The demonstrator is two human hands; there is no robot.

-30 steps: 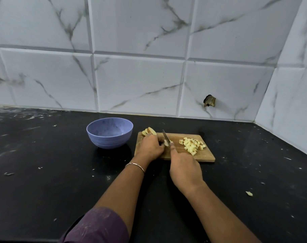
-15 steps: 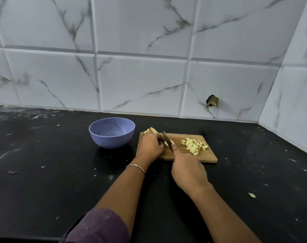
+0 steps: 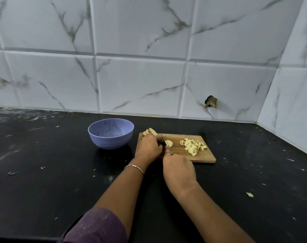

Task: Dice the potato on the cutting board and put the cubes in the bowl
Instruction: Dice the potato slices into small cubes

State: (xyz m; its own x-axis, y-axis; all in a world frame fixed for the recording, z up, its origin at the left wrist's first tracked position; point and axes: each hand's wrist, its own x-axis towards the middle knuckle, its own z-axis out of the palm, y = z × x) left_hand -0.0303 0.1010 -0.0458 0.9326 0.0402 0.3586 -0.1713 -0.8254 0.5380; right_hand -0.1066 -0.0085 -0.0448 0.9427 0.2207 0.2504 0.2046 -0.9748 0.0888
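A wooden cutting board [image 3: 180, 152] lies on the black counter. My left hand [image 3: 148, 149] holds down a potato piece [image 3: 169, 143] near the board's middle, its fingers curled over it. My right hand [image 3: 179, 172] grips a knife [image 3: 163, 140] whose blade stands across that piece. A pile of potato cubes [image 3: 193, 146] sits on the board's right half. Uncut potato slices [image 3: 150, 132] lie at the board's far left corner. The purple bowl [image 3: 110, 133] stands left of the board and looks empty.
The counter [image 3: 44, 163] is black and speckled with scraps; one potato bit [image 3: 249, 195] lies at the right. A tiled wall [image 3: 140, 85] closes the back, and a side wall [image 3: 293, 102] closes the right corner.
The knife blade has come down into the potato piece, and my right hand has drawn slightly toward me. The left hand stays on the piece.
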